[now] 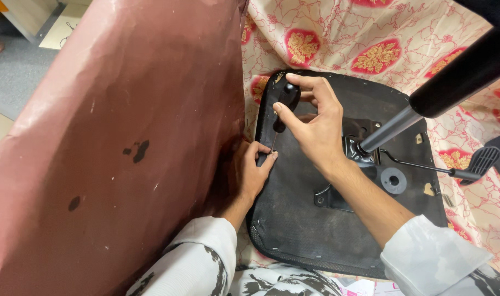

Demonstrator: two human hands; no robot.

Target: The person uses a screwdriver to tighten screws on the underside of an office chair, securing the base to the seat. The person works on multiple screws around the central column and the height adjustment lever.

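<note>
An office chair lies upside down; its black seat underside (299, 219) faces up, and the worn reddish-brown backrest (118, 142) stands at the left. My right hand (313, 123) grips the black handle of a screwdriver (284, 104), whose thin shaft points down at the seat's left edge. My left hand (252, 170) rests at that edge beside the backrest, its fingertips pinched around the screwdriver tip. What sits under the tip is hidden by the fingers.
A metal gas-lift column (425, 107) rises from the seat's centre plate toward the upper right. A black adjustment lever (452, 171) sticks out right. A black washer-like ring (393, 180) lies on the seat. A cream cloth with red floral patches (370, 38) covers the floor.
</note>
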